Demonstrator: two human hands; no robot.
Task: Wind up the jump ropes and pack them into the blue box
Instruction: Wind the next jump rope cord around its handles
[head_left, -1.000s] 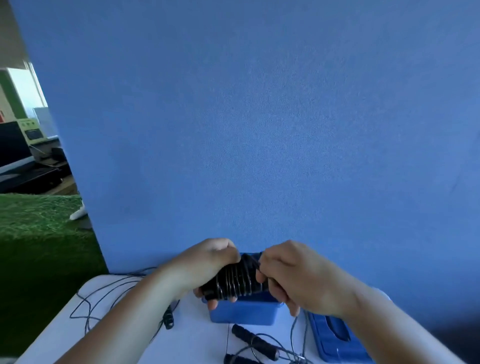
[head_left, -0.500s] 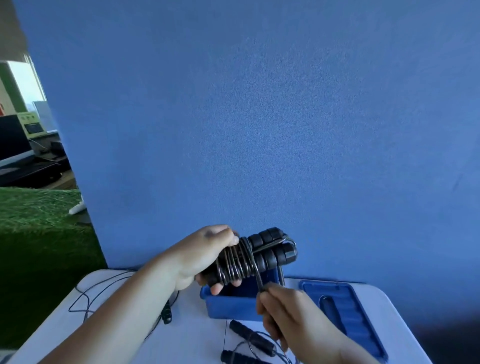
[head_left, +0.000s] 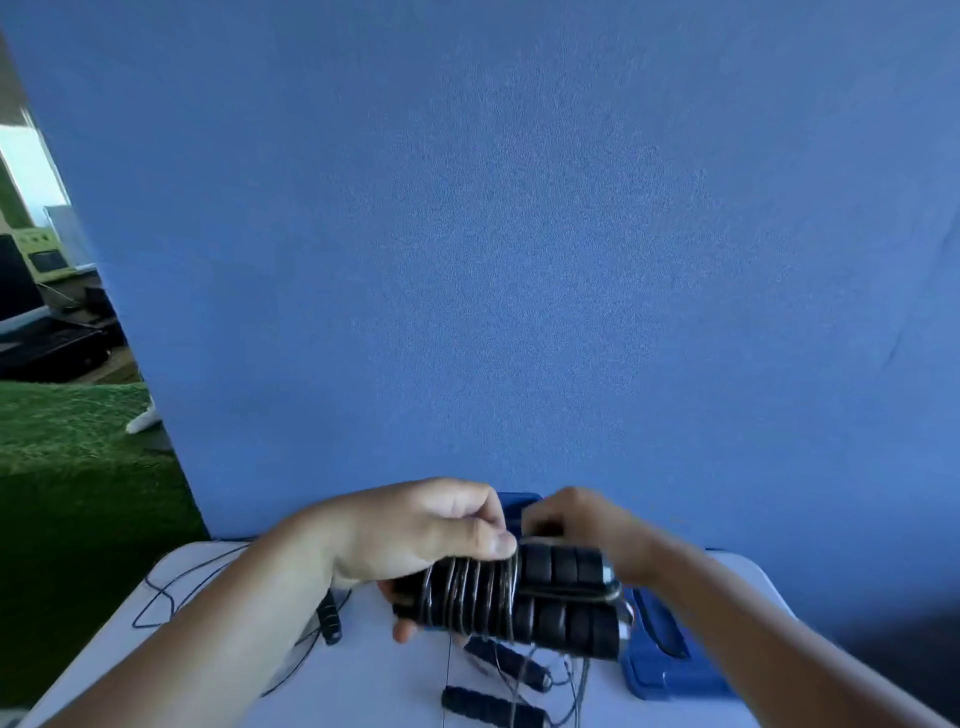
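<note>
My left hand grips a wound jump rope: two black foam handles side by side with thin cord coiled tightly round them. I hold it level above the white table. My right hand is blurred, its fingers curled over the far top of the bundle, where the cord's last turn runs between the handles. The blue box is almost hidden behind both hands; only a corner shows.
A blue lid lies on the table at right. Two loose black handles with tangled cord lie under the bundle. Another handle and cord loops lie at left. A blue wall stands right behind the table.
My right hand has come up from below the bundle to its far top side, carrying the cord round. The bundle has dropped lower and now covers the box.
</note>
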